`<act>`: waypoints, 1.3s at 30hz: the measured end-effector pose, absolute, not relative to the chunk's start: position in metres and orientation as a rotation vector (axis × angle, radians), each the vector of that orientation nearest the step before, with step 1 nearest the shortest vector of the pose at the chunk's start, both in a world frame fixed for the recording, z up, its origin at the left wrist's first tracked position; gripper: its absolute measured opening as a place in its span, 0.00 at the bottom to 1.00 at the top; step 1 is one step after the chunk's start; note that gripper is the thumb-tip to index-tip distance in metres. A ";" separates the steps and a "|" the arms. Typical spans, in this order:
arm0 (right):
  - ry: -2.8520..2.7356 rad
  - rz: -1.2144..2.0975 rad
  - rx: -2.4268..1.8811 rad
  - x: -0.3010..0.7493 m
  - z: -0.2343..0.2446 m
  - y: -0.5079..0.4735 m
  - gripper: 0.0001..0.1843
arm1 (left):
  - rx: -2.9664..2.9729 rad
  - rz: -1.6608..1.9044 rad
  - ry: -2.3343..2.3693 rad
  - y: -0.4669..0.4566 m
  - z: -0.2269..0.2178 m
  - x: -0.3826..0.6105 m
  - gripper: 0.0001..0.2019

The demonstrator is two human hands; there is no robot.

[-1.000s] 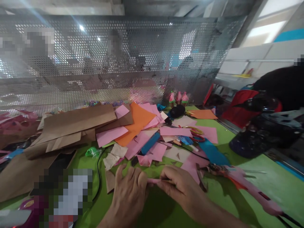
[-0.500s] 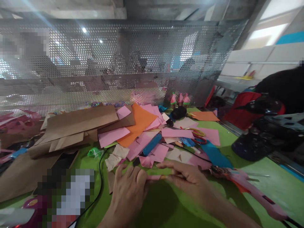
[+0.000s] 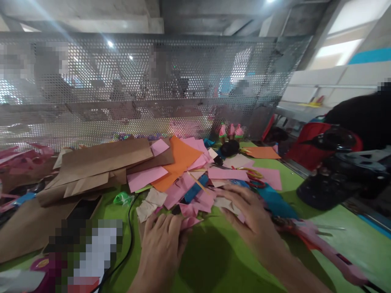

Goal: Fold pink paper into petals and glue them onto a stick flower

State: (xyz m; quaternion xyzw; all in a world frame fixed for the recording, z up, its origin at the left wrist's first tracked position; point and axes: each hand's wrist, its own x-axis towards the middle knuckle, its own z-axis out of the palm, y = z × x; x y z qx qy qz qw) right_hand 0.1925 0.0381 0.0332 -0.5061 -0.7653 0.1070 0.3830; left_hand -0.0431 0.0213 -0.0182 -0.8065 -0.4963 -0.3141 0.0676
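Note:
My left hand (image 3: 161, 236) is closed at the front of the pile, its thumb and fingers on a small curled piece of pink paper (image 3: 191, 222). My right hand (image 3: 249, 209) is apart from it, fingers stretched out and spread over the paper scraps at the right, with nothing visible in them. A thin yellow stick (image 3: 198, 181) lies slantwise across a blue cutter-like tool (image 3: 196, 189) and pink paper. Beyond the right hand are a pink strip (image 3: 228, 174), scissors with yellow and red handles (image 3: 256, 178) and a blue paper piece (image 3: 279, 201).
A pink glue gun (image 3: 339, 256) lies at the right, its cord running off. Brown card (image 3: 104, 156) and orange paper (image 3: 183, 158) are heaped behind. A black cable (image 3: 131, 232) crosses the left. Three pink cone-shaped crafts (image 3: 231, 131) stand before a perforated metal screen (image 3: 195, 81).
My hands have moved apart. My right hand has let go of the yellow stick, now on the pile, and opened. The pink roll between the hands now shows as curled paper at my left hand.

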 end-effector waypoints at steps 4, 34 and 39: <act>-1.888 0.815 -1.287 0.176 0.031 0.022 0.13 | -2.478 -0.983 -1.492 0.015 -0.014 -0.036 0.06; -1.728 0.951 -1.308 0.172 0.034 0.021 0.13 | -2.709 -1.709 -1.944 0.014 -0.006 -0.040 0.14; -1.712 0.879 -1.313 0.177 0.033 0.023 0.13 | -2.557 -1.753 -1.971 0.019 0.000 -0.048 0.15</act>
